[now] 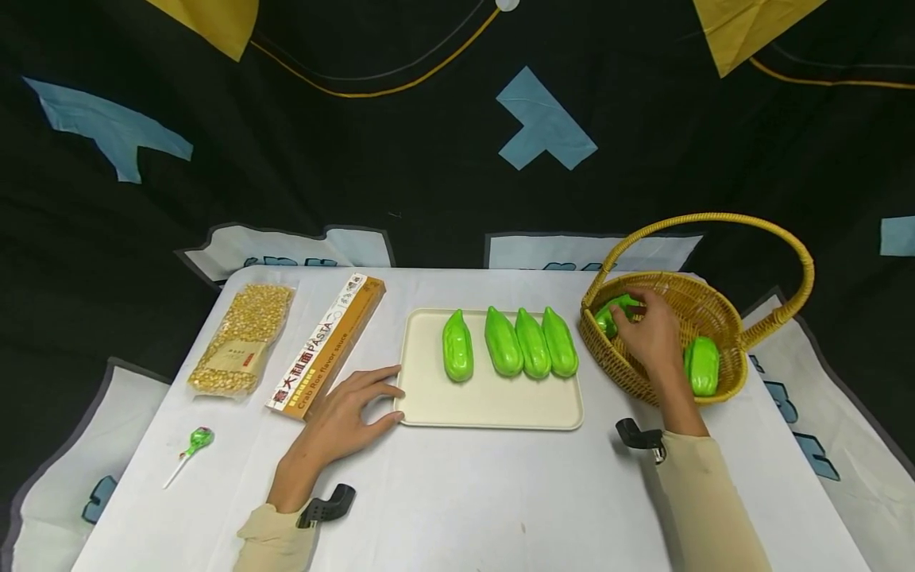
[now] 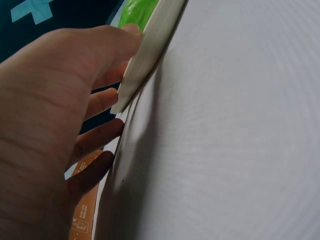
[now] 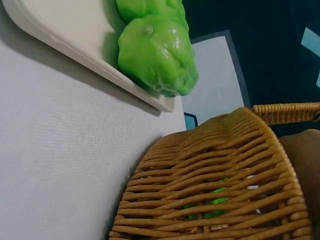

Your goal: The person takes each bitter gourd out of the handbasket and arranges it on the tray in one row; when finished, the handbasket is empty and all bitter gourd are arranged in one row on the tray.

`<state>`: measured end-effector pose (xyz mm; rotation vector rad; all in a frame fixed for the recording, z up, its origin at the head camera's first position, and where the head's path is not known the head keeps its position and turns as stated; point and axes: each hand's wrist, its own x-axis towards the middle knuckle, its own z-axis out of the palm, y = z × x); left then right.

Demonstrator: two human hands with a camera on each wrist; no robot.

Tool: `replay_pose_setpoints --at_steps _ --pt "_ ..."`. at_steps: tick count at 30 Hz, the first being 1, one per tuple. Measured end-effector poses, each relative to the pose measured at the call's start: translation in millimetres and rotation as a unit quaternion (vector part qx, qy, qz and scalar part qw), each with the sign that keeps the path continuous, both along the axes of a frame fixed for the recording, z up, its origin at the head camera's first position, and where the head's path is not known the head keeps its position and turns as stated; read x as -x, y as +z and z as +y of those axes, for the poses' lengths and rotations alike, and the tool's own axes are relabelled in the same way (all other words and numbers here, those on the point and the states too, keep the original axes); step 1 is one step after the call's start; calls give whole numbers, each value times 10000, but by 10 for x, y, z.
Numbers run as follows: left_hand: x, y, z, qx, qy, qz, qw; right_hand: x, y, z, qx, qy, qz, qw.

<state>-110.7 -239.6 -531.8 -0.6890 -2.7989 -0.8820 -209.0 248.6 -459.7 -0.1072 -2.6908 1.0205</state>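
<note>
In the head view, the right hand point(image 1: 649, 330) reaches into a wicker basket point(image 1: 608, 361) and pinches a glossy green pepper-like vegetable point(image 1: 606, 319) at the basket's left side. Another green vegetable point(image 1: 702, 367) lies at the basket's right side. The right wrist view has the basket wall point(image 3: 200, 170) covering most of that hand. Spread fingers of the left hand point(image 1: 350, 409) touch the left edge of a cream tray point(image 1: 493, 409); its thumb lies at the rim in the left wrist view. Several similar green vegetables point(image 1: 531, 345) lie on the tray, one set apart at left.
Left of the tray are a pasta box point(image 1: 329, 345) and a bag of yellow kernels point(image 1: 243, 338). A green-wrapped lollipop point(image 1: 193, 449) lies nearer the front left. The basket's tall handle point(image 1: 715, 218) arches above it. A black cloth point(image 1: 429, 175) hangs behind the white table point(image 1: 457, 500).
</note>
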Motion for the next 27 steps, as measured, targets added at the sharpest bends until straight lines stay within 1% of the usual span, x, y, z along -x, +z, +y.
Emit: replay_pose_setpoints --at_steps 5,8,13,17,23,27 --pt "1 -1 9 2 -17 43 10000 52 -21 38 -20 -64 -302 9995" --pt "0 4 12 6 -23 71 10000 77 -26 51 -44 -113 -385 9992" --pt "1 10 15 -18 -17 56 10000 127 -33 66 -205 -190 -494 9984" --pt "5 5 18 -37 -18 23 10000 164 -37 82 -327 -223 -737 9965" --pt "4 2 19 -8 2 -12 10000 186 -56 115 -461 -127 -1313 9902" --pt "0 6 13 20 5 23 10000 201 -86 130 -401 17 -1482 9881"
